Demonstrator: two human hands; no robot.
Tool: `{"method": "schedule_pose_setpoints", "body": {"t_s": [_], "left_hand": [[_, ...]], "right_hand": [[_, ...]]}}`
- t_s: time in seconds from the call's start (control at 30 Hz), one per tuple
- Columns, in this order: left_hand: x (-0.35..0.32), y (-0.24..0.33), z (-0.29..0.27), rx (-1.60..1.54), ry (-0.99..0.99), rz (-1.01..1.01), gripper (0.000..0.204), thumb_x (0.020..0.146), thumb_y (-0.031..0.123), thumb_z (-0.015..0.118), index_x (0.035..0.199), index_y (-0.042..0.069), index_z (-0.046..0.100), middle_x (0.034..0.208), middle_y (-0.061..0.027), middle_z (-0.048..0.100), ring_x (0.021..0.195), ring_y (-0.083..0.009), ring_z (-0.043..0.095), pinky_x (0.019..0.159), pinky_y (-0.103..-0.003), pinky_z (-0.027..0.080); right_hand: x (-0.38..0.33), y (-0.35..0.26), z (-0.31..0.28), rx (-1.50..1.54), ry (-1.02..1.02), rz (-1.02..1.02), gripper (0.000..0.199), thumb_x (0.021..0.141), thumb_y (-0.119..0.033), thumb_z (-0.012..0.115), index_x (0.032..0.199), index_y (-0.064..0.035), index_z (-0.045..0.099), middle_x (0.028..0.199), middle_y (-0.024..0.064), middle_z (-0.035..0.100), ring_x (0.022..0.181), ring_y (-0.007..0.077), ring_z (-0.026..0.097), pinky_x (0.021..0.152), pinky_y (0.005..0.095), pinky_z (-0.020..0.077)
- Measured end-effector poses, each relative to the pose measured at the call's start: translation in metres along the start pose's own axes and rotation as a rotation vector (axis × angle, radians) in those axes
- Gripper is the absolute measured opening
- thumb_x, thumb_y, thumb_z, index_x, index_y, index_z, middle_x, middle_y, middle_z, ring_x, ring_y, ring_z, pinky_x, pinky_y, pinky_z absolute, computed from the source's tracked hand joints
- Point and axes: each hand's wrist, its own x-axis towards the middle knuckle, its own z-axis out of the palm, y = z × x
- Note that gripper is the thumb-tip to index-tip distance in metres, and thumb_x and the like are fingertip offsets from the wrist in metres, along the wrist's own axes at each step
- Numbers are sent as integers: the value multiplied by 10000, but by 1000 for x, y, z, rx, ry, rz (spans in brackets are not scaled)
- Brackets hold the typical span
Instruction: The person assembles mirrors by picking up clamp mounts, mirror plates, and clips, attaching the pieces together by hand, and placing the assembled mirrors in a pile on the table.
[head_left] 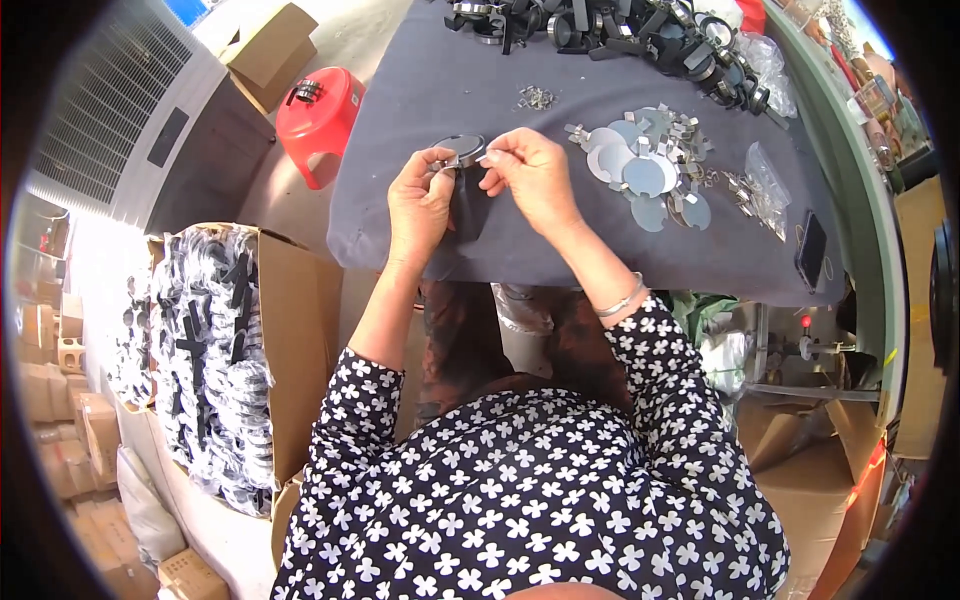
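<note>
Left of the surface [620,255] stood a red stool [325,110]. Over the surface, the left hand [422,195] held a round, metal-rimmed piece [462,148]; the right hand [532,178] was pinched narrow at the piece's right side, its contents not discernible. Farther right lay grey discs [643,177], then a phone [811,248].

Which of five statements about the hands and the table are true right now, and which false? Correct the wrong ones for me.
1. The left hand holds a dark-rimmed round piece. True.
2. The bracelet is on the left wrist. False: it is on the right wrist.
3. The loose discs lie to the right of the right hand. True.
4. The phone lies by the left edge of the table. False: it lies near the right edge.
5. Black strapped parts are heaped at the table's far side. True.
</note>
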Motion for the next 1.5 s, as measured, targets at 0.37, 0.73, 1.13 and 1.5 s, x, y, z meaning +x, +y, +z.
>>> {"method": "schedule_pose_setpoints", "body": {"t_s": [0.37, 0.73, 1.13, 1.5], "left_hand": [[0, 4, 0, 45, 12, -1, 139, 869, 50, 494, 988, 49, 567, 622, 22, 517, 480, -29, 426, 373, -200, 359], [0, 3, 0, 3, 9, -16, 140, 867, 48, 491, 980, 45, 573, 626, 14, 535, 474, -34, 438, 368, -203, 363], [1, -2, -2, -25, 22, -28, 145, 853, 45, 498, 975, 41, 578, 633, 5, 545, 482, -37, 441, 373, -207, 376], [2, 2, 0, -117, 4, -62, 142, 858, 48, 524, 978, 48, 600, 660, 24, 558, 508, -23, 451, 395, -193, 375]], "right_hand": [[-8, 8, 21, -3, 121, -10, 64, 829, -13, 564, 777, 21, 554, 631, 41, 577, 479, 78, 540, 402, 212, 416], [0, 2, 11, -369, -23, -55, 89, 863, -41, 537, 800, 20, 553, 649, 22, 571, 494, 74, 533, 437, 205, 423], [2, -7, 26, -60, 6, 244, 97, 812, -42, 575, 760, 38, 587, 612, 52, 561, 457, 107, 506, 412, 249, 395], [40, -14, -14, -358, -452, -173, 98, 754, -30, 655, 795, -16, 567, 697, -5, 521, 654, 67, 481, 599, 225, 410]]}}
